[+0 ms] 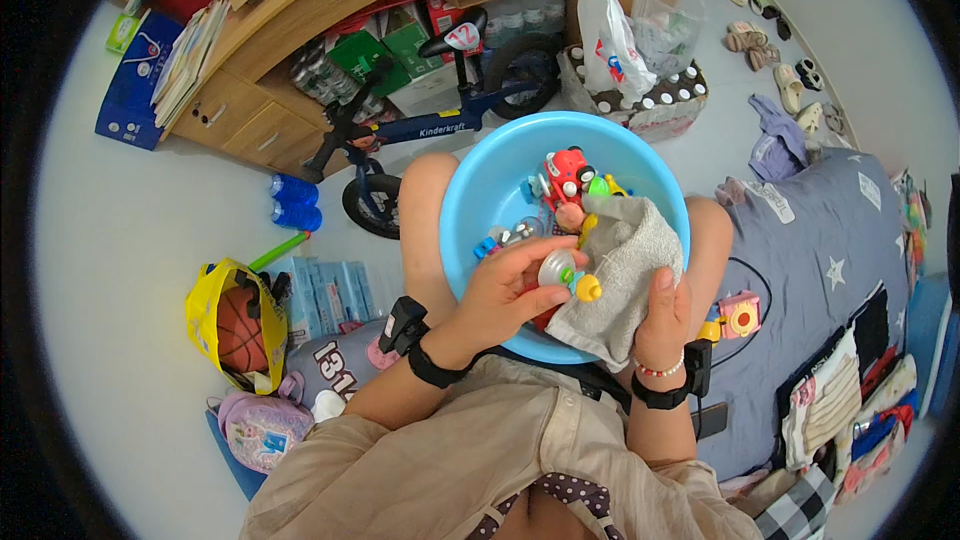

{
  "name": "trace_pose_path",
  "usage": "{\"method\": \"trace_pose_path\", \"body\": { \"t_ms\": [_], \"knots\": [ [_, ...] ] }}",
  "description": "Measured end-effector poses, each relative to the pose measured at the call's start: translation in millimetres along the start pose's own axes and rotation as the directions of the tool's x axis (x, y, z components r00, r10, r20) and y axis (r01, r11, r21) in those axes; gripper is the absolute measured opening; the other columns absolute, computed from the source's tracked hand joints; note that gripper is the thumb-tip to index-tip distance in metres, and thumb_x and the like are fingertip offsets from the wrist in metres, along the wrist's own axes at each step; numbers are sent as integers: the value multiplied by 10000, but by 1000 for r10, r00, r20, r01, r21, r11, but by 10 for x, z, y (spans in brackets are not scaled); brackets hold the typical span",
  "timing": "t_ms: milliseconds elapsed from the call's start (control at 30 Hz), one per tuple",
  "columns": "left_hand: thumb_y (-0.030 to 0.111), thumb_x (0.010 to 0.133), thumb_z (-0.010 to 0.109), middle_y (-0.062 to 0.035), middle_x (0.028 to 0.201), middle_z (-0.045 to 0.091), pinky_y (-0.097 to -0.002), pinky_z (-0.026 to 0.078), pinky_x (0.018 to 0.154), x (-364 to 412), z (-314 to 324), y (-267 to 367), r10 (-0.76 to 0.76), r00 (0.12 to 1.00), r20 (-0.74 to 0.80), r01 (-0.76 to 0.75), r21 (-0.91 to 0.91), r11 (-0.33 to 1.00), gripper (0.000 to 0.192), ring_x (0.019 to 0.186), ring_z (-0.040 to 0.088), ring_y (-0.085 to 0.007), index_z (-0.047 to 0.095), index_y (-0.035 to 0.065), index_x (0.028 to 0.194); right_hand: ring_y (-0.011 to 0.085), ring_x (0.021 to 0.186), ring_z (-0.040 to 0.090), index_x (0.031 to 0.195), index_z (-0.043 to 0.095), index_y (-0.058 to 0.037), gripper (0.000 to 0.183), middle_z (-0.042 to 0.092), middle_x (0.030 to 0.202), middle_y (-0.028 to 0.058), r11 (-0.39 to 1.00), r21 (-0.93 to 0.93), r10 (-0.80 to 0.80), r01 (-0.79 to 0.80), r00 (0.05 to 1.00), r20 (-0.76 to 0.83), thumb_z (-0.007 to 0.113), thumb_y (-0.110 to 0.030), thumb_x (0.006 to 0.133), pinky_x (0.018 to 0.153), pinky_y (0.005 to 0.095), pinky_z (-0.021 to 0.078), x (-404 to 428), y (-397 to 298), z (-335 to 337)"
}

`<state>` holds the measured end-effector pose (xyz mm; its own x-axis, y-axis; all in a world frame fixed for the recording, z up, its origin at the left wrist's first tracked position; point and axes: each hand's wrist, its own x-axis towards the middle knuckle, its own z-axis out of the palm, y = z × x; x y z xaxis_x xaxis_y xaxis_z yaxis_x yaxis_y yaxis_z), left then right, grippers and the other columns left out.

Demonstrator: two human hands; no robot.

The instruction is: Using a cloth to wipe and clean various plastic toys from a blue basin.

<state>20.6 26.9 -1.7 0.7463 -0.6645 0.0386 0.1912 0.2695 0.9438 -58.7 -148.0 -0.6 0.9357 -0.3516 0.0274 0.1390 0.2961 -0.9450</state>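
Note:
A light blue plastic basin [480,165] rests between my knees with several toys in it. Over the basin, my left hand [517,289] grips a small toy with a clear suction cup [557,268] and a yellow knob [588,287]. My right hand [661,319] holds a grey terry cloth [622,262], which hangs across the basin's right side and lies close beside the small toy. Beyond my hands in the basin are a red toy vehicle [566,172] with dark wheels and, at the left, some small clear and blue pieces [517,232].
A dark blue balance bike [420,127] lies before a wooden cabinet [240,109]. Behind the basin is a carton of bottles [645,116] with plastic bags on it. A yellow bag [202,322] with a basketball stands left; grey star-patterned bedding [817,240] lies right, with a pink toy camera [740,315].

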Motion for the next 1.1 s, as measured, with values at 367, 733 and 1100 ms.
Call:
{"method": "trace_pose_path", "body": {
  "t_ms": [367, 733, 1100],
  "knots": [
    [270, 987, 426, -69, 980, 588, -280, 449, 712, -48, -59, 79, -37, 981, 189, -38, 376, 926, 342, 810, 559, -147, 517, -21, 1143, 253, 1073, 518, 1073, 613, 27, 276, 534, 1172, 147, 913, -334, -117, 235, 934, 338, 622, -148, 860, 926, 337, 386, 130, 49, -58],
    [326, 995, 376, -146, 946, 573, -334, 437, 780, 2, -112, 145, -253, 927, 277, 51, 575, 817, 375, 885, 569, -253, 524, -10, 1075, 212, 909, 582, 1013, 617, 29, 233, 601, 1005, 115, 929, -341, -56, 147, 963, 262, 630, -56, 796, 804, 303, 445, 69, -29, 14],
    [331, 989, 388, -133, 874, 582, -335, 441, 699, -68, 18, 136, -123, 948, 293, -61, 547, 835, 374, 786, 566, -241, 535, -12, 1008, 141, 907, 569, 1082, 588, 26, 301, 599, 1016, 82, 978, -121, 193, -169, 954, 230, 598, -32, 786, 801, 285, 455, 13, -82, 28]
  ]
}}
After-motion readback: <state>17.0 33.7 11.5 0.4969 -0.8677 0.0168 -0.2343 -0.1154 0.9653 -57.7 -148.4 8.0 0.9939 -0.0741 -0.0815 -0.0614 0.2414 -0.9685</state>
